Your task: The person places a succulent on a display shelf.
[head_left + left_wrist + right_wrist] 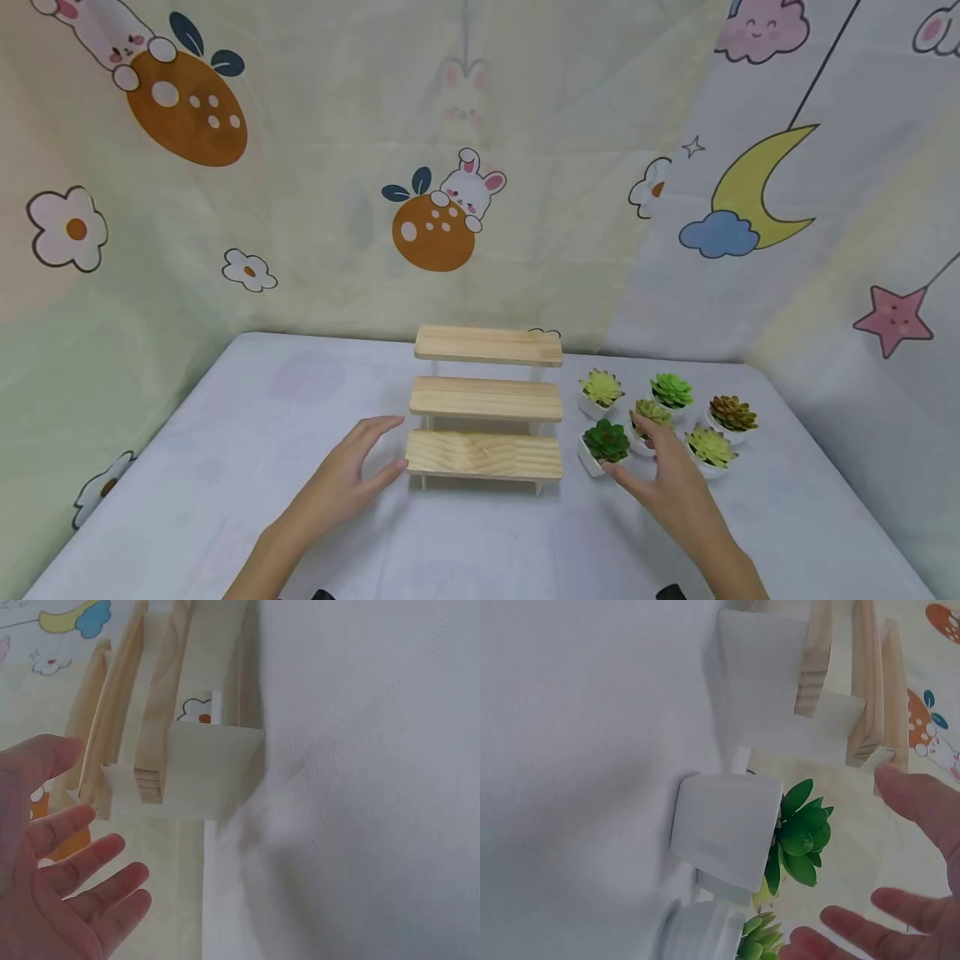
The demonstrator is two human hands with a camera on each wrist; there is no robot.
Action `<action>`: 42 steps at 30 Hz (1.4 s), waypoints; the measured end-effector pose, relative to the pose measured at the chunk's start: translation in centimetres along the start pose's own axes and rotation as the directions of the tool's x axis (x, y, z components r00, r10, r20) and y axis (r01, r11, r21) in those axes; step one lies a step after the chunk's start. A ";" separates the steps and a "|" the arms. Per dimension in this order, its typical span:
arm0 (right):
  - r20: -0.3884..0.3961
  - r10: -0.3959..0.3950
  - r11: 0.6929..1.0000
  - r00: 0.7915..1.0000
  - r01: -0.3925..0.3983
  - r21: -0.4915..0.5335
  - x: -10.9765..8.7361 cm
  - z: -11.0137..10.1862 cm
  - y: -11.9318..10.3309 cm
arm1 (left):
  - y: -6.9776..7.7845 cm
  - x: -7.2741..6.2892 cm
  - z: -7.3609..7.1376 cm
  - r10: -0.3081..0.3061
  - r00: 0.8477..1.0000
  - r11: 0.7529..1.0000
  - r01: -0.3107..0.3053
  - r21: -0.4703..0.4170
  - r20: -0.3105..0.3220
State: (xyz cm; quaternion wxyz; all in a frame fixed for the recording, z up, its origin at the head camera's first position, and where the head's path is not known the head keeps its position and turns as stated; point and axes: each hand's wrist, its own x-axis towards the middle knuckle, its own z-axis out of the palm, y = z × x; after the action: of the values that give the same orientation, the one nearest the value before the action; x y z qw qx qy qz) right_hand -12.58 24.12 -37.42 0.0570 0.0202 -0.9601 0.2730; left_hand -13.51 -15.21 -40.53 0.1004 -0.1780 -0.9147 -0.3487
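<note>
My left hand (347,477) is at the left side of a three-tier wooden shelf (485,398), fingers spread and holding nothing. In the left wrist view its fingers (97,862) are relaxed, apart from one another, beside the board ends. My right hand (671,483) hovers at the near side of several small potted succulents, thumb and fingers apart. Nearest its thumb is a dark green succulent (606,440) in a square white pot (726,829). The fingers overlap a yellow-green succulent (652,414) in the head view, partly hiding it. In the right wrist view the palm is empty.
More potted succulents stand right of the shelf: a pale green one (601,387), a bright green one (671,390), a brownish one (732,412) and a yellow-green one (711,447). A white cloth (225,467) covers the table. Printed fabric (322,167) hangs behind it.
</note>
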 end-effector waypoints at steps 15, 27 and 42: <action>0.030 0.242 0.957 0.970 -0.244 0.156 0.6 2.9 1.1 | -1.2 1.0 2.3 -0.156 0.986 0.846 0.168 -0.505 0.066; 0.072 0.336 0.916 0.939 -0.344 0.207 0.9 4.2 1.5 | -1.7 1.3 4.0 -0.226 0.952 0.616 0.305 -0.726 0.208; 0.068 0.388 0.888 0.919 -0.393 0.238 1.0 4.6 1.5 | -1.7 1.3 4.3 -0.231 0.947 0.562 0.317 -0.764 0.223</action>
State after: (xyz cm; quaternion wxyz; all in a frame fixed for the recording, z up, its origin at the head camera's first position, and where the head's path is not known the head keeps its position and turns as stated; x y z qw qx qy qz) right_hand -14.16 22.98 -42.02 -0.0108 -0.1638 -0.9034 0.3962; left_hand -15.61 -13.16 -44.39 -0.0887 -0.0765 -0.6858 -0.7183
